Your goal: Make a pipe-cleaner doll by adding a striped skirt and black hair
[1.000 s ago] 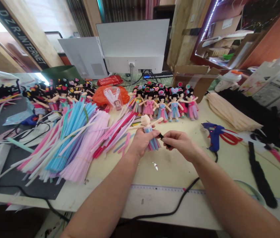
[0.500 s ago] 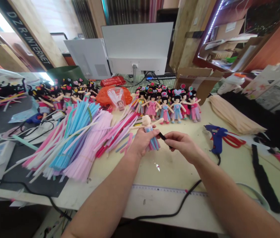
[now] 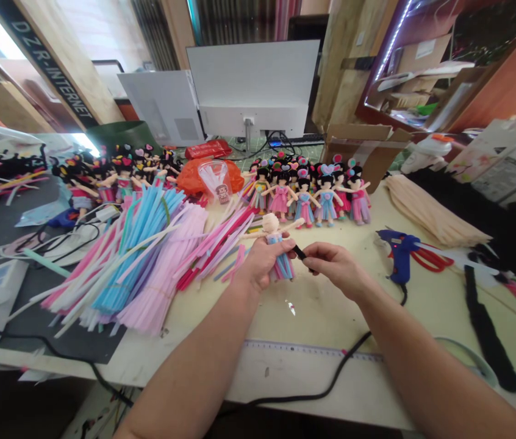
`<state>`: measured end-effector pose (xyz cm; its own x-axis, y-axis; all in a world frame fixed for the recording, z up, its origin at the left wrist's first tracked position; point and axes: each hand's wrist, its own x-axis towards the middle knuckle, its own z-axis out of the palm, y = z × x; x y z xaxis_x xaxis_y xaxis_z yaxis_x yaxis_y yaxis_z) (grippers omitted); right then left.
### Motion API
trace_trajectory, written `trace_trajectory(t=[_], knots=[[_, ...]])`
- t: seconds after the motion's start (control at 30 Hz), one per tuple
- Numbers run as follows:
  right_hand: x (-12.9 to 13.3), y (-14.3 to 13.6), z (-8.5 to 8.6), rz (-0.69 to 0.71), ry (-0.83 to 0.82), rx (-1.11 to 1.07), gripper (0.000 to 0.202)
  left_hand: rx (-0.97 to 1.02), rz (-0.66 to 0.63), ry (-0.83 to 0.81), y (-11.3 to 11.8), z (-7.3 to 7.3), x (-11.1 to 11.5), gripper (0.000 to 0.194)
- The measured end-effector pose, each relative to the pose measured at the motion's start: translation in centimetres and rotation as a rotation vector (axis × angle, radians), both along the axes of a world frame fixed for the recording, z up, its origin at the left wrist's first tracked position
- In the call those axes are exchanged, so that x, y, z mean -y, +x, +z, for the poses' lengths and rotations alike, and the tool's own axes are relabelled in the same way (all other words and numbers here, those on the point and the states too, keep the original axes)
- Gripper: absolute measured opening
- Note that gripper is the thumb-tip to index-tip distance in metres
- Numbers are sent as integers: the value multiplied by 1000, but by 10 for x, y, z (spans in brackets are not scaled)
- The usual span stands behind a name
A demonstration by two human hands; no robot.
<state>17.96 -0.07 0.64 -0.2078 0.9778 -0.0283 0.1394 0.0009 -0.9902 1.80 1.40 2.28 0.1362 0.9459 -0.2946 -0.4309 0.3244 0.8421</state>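
Observation:
A small pipe-cleaner doll point(image 3: 282, 266) with a bare cream head and a blue and pink skirt stands upright in my left hand point(image 3: 261, 263), whose fingers are closed round its body. My right hand point(image 3: 333, 263) pinches a short black fuzzy strip point(image 3: 299, 252) just right of the doll. The strip's far end reaches the left thumb; whether that thumb grips it too, I cannot tell. Behind the hands stand several finished dolls point(image 3: 304, 201) with black hair and coloured dresses.
Bundles of pastel pipe cleaners point(image 3: 157, 274) lie to the left. A blue glue gun point(image 3: 401, 251) rests at the right, its black cable point(image 3: 331, 390) crossing the front. Further right lies a black pipe-cleaner bundle point(image 3: 487, 329). A ruler strip point(image 3: 304, 350) runs along the table's front; a cardboard box point(image 3: 363, 152) stands behind.
Both hands stay almost in place. The black strip and the right fingers have shifted very slightly; the doll is still in the left hand.

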Motion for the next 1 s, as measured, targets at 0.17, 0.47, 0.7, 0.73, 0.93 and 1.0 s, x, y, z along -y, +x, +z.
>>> trace_trajectory(t=[0.17,0.47,0.7,0.73,0.93,1.0], knots=[[1,-1,-3,9,58,24,15,31,11,-27,0,-2,-1,27],[-2,0,-8,26,118,113,15,18,-3,-44,1,1,2,18],[-3,1,-7,52,111,104,16,33,-53,-53,2,3,4,26],[-2,1,-6,54,111,101,16,38,-59,-55,2,3,4,26],[-2,0,-7,68,106,63,15,56,-83,-64,1,3,5,24],[-2,0,-7,65,107,65,15,56,-81,-70,1,3,5,24]])
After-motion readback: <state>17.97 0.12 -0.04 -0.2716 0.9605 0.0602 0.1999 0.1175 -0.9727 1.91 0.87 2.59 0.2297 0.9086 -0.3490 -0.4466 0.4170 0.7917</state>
